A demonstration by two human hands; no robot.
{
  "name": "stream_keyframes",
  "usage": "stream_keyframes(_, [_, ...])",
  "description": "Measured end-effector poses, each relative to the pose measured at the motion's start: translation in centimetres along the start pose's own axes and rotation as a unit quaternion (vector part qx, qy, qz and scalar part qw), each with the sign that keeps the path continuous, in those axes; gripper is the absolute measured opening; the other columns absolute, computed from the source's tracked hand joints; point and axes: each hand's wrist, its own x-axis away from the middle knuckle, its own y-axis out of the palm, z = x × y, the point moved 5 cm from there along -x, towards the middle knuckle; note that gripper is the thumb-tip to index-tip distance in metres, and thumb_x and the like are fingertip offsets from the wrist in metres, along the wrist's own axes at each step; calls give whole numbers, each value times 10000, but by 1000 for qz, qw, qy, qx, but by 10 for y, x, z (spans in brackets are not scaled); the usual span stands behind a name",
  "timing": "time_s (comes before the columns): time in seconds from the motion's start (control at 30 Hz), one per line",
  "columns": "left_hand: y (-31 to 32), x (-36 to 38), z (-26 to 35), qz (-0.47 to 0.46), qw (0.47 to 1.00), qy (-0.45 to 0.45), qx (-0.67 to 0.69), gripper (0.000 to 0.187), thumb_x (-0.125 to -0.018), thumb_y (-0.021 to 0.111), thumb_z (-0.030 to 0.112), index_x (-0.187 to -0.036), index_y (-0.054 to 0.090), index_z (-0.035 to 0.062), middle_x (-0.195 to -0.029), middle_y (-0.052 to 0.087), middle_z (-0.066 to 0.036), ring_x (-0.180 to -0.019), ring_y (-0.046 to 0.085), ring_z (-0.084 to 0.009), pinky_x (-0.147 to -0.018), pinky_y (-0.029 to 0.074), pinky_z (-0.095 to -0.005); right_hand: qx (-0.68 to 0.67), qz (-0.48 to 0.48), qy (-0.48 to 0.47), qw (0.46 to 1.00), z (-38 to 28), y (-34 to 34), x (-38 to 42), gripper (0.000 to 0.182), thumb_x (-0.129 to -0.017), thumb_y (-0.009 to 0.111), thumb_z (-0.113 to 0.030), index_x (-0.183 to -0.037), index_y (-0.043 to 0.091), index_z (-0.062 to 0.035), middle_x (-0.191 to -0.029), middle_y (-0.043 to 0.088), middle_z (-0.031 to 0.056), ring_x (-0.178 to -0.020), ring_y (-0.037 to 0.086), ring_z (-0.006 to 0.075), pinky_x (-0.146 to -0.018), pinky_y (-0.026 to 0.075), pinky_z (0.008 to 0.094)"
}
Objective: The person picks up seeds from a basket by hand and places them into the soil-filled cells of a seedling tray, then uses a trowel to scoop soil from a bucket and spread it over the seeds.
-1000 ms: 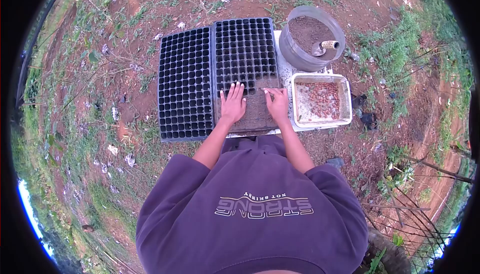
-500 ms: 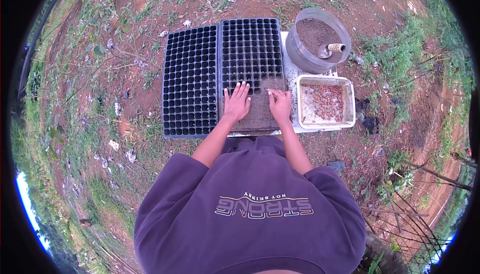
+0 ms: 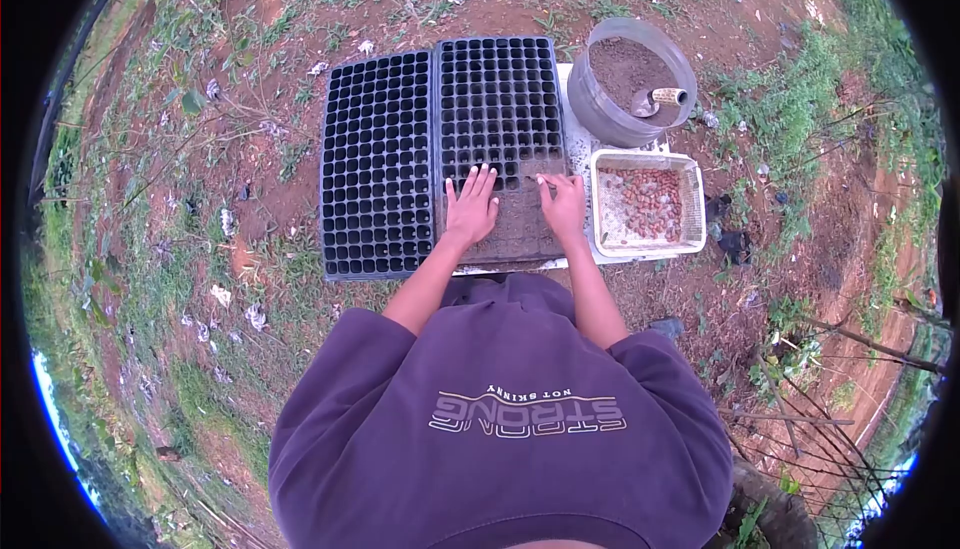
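Note:
A black seedling tray (image 3: 500, 99) has soil filling the cells at its near end, while cells farther up look hollow. My left hand (image 3: 472, 213) lies on its near part with fingers spread, partly over soil. My right hand (image 3: 564, 205) is over the soil-covered right side, thumb and forefinger drawn together at the soil's edge. Whatever they may hold is too small to make out. Beside my right hand stands a white plastic basket (image 3: 597, 211) holding many small reddish-brown seeds. A second black seedling tray (image 3: 375, 169) lies to the left, its cells without visible soil.
Behind the basket stands a clear round tub (image 3: 615, 131) of dark soil, with a trowel (image 3: 660, 99) resting in it. A white board (image 3: 578, 139) shows under the tray and containers. Weeds and reddish soil surround everything; thin dry branches (image 3: 830, 429) lie at lower right.
My right hand's fingers have curled in closer together, and the hand has shifted very slightly to the right. My left hand stays flat on the tray. The view has moved a little.

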Motion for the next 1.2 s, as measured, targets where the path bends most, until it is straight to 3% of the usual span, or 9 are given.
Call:
stream_keyframes(0.17, [2, -1, 0, 15, 1000, 7, 0, 605, -967, 410, 320, -1522, 232, 157, -1592, 206, -35, -1475, 160, -219, -1154, 73, -613, -2, -25, 11, 1000, 6, 5, 6, 148, -865, 665, -175, -961, 748, -98, -907, 707, 52, -845, 530, 255, -796, 448, 342])
stream_keyframes(0.33, [1, -1, -1, 16, 1000, 4, -1, 605, -967, 410, 324, -1522, 233, 159, -1592, 208, -32, -1474, 163, -216, -1155, 73, -610, -12, 8, -23, 1000, 1, 5, 9, 116, -833, 681, -127, -923, 741, -84, -853, 692, 41, -797, 518, 248, -769, 449, 347])
stream_keyframes(0.6, [2, 0, -2, 13, 1000, 5, -1, 580, -986, 376, 344, -1520, 243, 162, -1591, 210, -27, -1473, 165, -208, -1156, 50, -611, -22, 1, 16, 1000, 9, 9, 5, 107, -828, 676, -118, -899, 740, -71, -846, 688, 71, -838, 539, 267, -788, 460, 358])
stream_keyframes(1.2, [3, 0, 1, 31, 1000, 0, 6, 570, -984, 369, 333, -1512, 257, 151, -1588, 217, -14, -1475, 156, -190, -1166, 18, -593, -17, -7, -2, 1000, 3, -1, 4, 118, -831, 673, -119, -911, 736, -59, -869, 697, 65, -819, 534, 270, -779, 458, 350])
